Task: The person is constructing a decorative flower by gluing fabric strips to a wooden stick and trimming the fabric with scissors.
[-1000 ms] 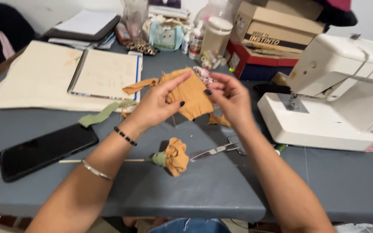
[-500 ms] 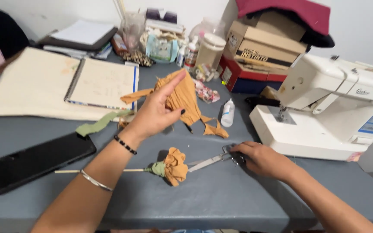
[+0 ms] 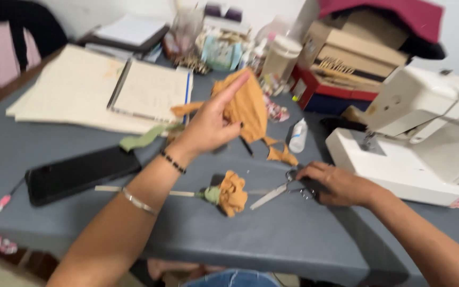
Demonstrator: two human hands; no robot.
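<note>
My left hand (image 3: 211, 125) is raised above the grey table (image 3: 272, 239) and holds a piece of mustard-orange fabric (image 3: 251, 106), its index finger stretched along the cloth. My right hand (image 3: 336, 183) rests on the table with its fingers on the handles of a pair of scissors (image 3: 280, 191), whose blades point left. Between my arms lies a fabric flower (image 3: 229, 192) in the same orange, on a thin wooden stick with a green base. A small orange scrap (image 3: 282, 155) lies just beyond the scissors.
A white sewing machine (image 3: 421, 133) stands at the right. A black phone (image 3: 78, 172) lies at the left, with an open notebook (image 3: 150, 90) and paper sheets behind it. A small white bottle (image 3: 297, 136), jars and cardboard boxes (image 3: 351, 53) crowd the back. A green fabric strip (image 3: 144, 139) lies near the notebook.
A second ago both hands held the orange fabric. My right hand let go, dropped to the table and settled on the scissors. My left hand still holds the fabric up.
</note>
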